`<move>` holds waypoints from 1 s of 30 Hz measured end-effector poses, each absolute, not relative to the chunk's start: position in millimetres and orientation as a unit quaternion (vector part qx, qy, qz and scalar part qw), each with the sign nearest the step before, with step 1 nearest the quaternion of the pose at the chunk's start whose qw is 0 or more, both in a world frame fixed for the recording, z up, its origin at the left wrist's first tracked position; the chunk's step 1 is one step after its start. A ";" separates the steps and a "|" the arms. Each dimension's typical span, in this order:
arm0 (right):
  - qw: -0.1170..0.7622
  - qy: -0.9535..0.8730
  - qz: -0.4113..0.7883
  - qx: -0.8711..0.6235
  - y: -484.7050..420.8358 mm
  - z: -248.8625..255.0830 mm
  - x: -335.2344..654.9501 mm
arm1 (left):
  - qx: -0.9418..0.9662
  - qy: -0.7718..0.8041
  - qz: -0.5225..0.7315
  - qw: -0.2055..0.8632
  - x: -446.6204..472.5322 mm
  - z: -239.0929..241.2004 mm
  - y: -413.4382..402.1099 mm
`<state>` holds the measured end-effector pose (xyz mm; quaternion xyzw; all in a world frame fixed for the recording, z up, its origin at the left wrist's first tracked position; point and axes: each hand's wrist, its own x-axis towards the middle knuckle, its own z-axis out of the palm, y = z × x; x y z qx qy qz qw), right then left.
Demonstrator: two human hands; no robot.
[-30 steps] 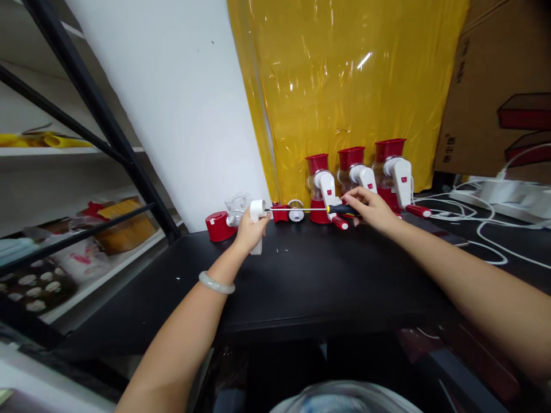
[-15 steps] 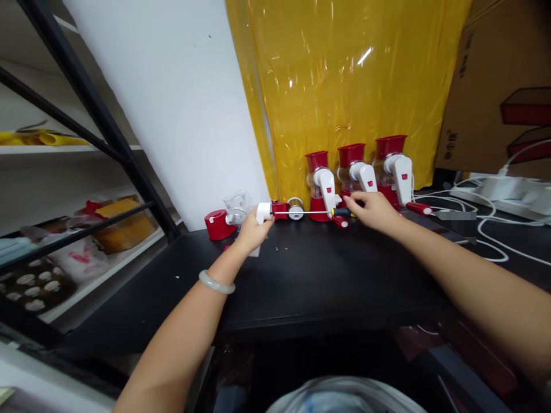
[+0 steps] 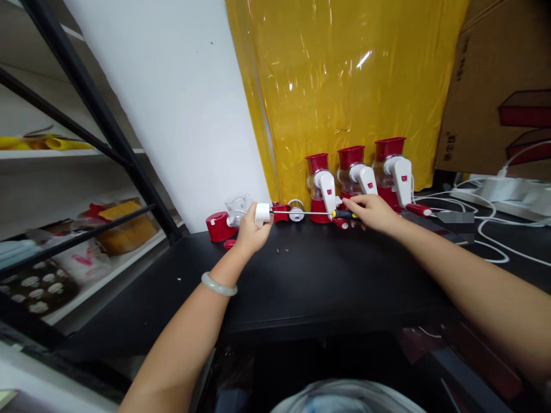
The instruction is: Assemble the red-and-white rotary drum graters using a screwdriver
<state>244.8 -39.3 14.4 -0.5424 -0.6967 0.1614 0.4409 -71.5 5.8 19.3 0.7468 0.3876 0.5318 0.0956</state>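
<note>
My left hand [image 3: 253, 232] is closed around a white round plastic part [image 3: 262, 214], holding it above the black tabletop. In my right hand [image 3: 373, 213] is a screwdriver [image 3: 310, 213] with a black and yellow handle, gripped by the fingers. Its long shaft lies level, and the tip meets the white part's right side; whether it sits in a screw I cannot tell. Behind my left hand are a red base [image 3: 219, 227] and a clear plastic housing [image 3: 239, 205]. A metal grater drum [image 3: 296, 210] stands between the hands, beside a small red part [image 3: 280, 212].
Three red-and-white rotary graters [image 3: 319, 186] with cranks stand along the yellow plastic sheet [image 3: 357, 74]. Tiny screws [image 3: 282, 250] lie on the black table [image 3: 327, 287]. White cables and a power strip [image 3: 503, 189] are at right, below a cardboard box [image 3: 486, 74]. Shelving [image 3: 99, 132] stands left.
The white part has turned slightly in my left hand, and the pale flap under that hand is out of sight. The screwdriver stays against the part; the view has shifted a little.
</note>
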 end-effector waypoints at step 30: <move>0.365 -0.747 0.111 -0.545 -45.9 18.9 240.2 | 0.789 0.295 0.539 -0.012 -79.3 19.2 4.3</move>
